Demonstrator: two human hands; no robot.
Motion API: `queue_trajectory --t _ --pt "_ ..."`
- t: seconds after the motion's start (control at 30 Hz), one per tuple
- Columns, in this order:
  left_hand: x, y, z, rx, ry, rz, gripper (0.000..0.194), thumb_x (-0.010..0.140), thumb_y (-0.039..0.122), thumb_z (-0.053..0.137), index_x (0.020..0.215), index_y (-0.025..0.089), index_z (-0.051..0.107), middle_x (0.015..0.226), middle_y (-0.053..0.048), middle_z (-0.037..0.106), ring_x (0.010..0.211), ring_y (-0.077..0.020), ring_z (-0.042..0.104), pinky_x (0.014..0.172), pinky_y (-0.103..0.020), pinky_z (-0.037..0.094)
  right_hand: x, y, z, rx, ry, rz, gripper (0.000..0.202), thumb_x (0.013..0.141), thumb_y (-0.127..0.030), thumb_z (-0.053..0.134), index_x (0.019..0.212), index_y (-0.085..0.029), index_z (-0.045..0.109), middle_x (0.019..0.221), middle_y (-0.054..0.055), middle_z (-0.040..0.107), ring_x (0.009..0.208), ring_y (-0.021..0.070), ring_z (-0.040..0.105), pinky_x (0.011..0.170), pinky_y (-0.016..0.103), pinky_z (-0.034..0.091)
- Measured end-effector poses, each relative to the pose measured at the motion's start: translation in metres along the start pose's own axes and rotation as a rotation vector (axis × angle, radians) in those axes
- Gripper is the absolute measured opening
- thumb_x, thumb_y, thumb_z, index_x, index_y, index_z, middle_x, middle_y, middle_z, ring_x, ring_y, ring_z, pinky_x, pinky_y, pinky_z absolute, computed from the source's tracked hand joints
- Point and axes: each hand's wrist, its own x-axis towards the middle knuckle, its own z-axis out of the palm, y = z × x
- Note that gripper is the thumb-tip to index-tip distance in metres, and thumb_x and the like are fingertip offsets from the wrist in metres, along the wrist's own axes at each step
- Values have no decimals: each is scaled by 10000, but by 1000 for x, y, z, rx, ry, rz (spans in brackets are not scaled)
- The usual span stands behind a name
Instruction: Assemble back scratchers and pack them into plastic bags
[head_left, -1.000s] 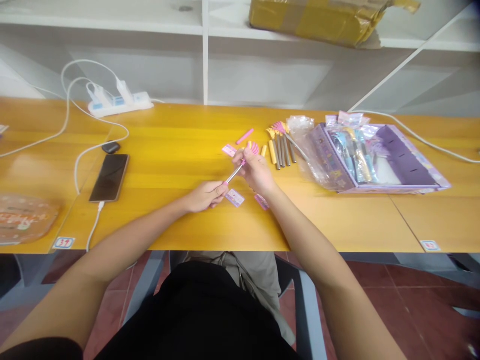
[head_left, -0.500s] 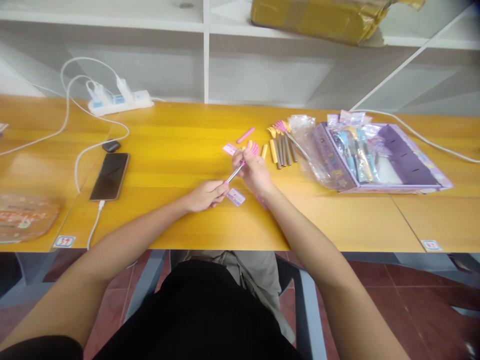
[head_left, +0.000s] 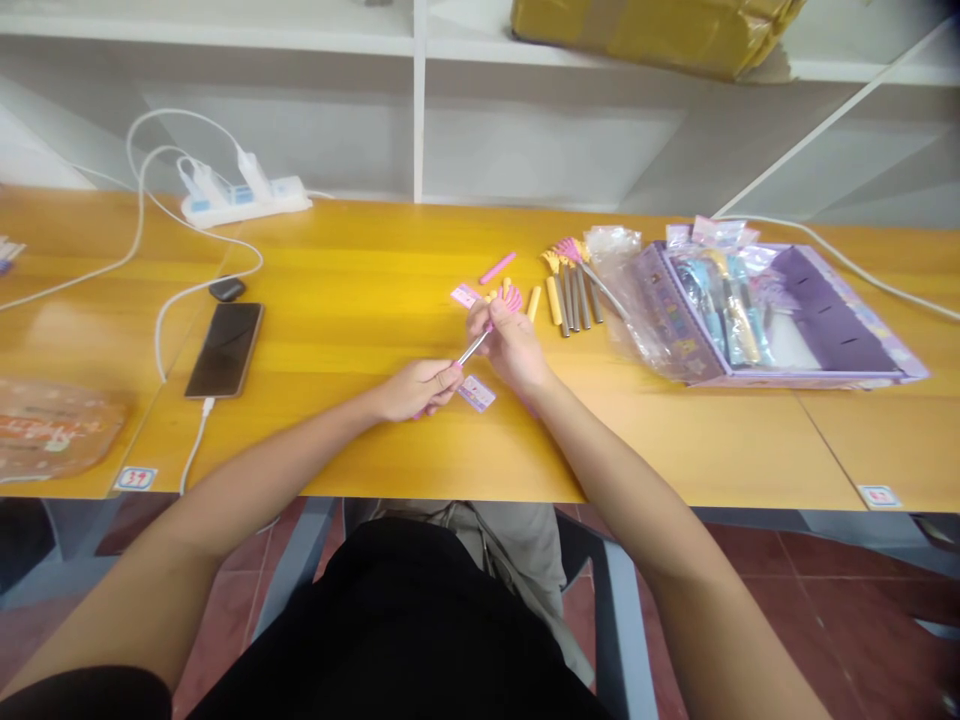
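A back scratcher (head_left: 473, 347) with a pink claw-shaped head and a thin metal rod is held slantwise in both hands above the desk. My left hand (head_left: 421, 388) is closed around its lower, pink end. Closed near the claw head is my right hand (head_left: 514, 345), whose fingers hide part of the rod. Small purple printed cards (head_left: 476, 392) lie beside and beyond the hands. A pink tube (head_left: 498, 267) and short yellow tubes (head_left: 534, 303) rest just past the right hand. Several more scratchers (head_left: 574, 290), with yellow and pink heads, lie in a row to the right.
A purple open box (head_left: 825, 300) holding bagged items stands at the right, with clear plastic bags (head_left: 626, 290) against it. At the left are a phone (head_left: 225, 350) on its cable, a power strip (head_left: 247, 200) and an orange pouch (head_left: 60, 425).
The view has shifted slightly, so the desk items appear a little farther right. Both hands keep their hold on the back scratcher, with little visible movement.
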Motion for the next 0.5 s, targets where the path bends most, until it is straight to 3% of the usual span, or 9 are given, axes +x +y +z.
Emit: queue_trajectory --t 0.3,0.5 --pt "0 0 0 -22 28 -11 584 1050 778 440 841 232 439 632 74 401 474 -91 457 411 -197 364 -1 4 1 0 25 33 654 897 -867 684 729 -236 648 772 3 531 569 108 384 494 289 374" --pt "4 4 -6 -214 103 57 403 1073 598 547 966 209 544 596 103 392 412 -65 326 413 -184 269 1 4 6 -1 97 50 632 940 -863 631 846 -239 679 684 -36 452 539 102 409 500 270 344"
